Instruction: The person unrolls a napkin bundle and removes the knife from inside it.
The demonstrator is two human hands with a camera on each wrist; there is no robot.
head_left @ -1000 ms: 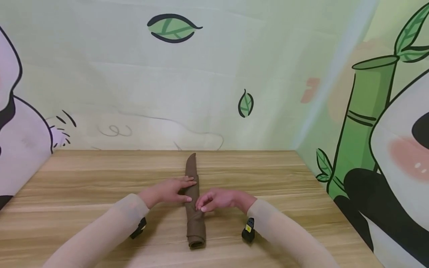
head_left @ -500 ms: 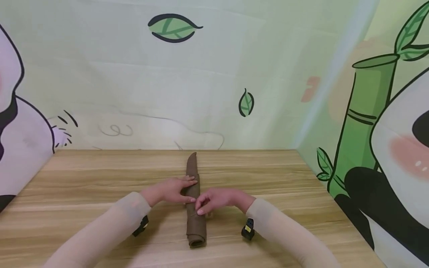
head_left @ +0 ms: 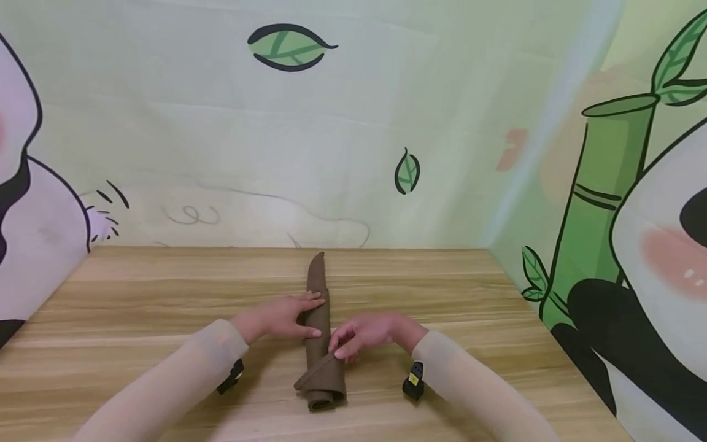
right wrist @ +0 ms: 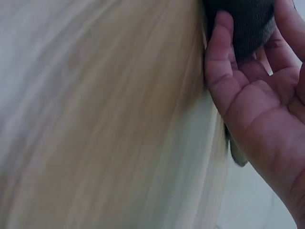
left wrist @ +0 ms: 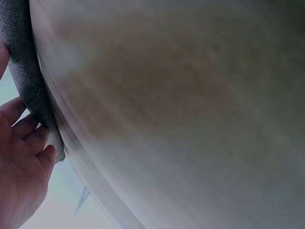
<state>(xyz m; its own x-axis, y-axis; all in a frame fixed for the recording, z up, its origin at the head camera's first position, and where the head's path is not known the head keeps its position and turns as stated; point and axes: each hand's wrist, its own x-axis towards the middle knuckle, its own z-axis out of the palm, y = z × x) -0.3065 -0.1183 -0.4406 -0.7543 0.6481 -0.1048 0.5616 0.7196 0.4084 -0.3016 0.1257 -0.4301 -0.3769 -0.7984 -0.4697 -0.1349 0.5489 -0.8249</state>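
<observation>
A rolled brown cloth [head_left: 318, 318] lies lengthwise on the table, its pointed tip toward the wall. My left hand [head_left: 276, 316] rests on the middle of the roll, with extended fingers and thumb laid over it. In the left wrist view, the fingers [left wrist: 37, 138] lie along the side of the cloth [left wrist: 29, 81]. Thumb and fingertips of my right hand [head_left: 371, 331] pinch a loose edge, and a slanting flap [head_left: 326, 376] stands out near the roll's front end. The right wrist view shows the cloth [right wrist: 252, 28] between the right hand's fingers [right wrist: 220, 57].
A wood-grain table [head_left: 166, 282] extends on both sides of the roll. Behind it stands a pale green wall [head_left: 342, 123] printed with leaves, bamboo and pandas. Black wrist cameras sit under both sleeves; one is the right camera [head_left: 413, 382].
My right hand has taken hold of the cloth's edge and drawn it slightly right, so a flap now opens at the front end. My left hand has stayed nearly still.
</observation>
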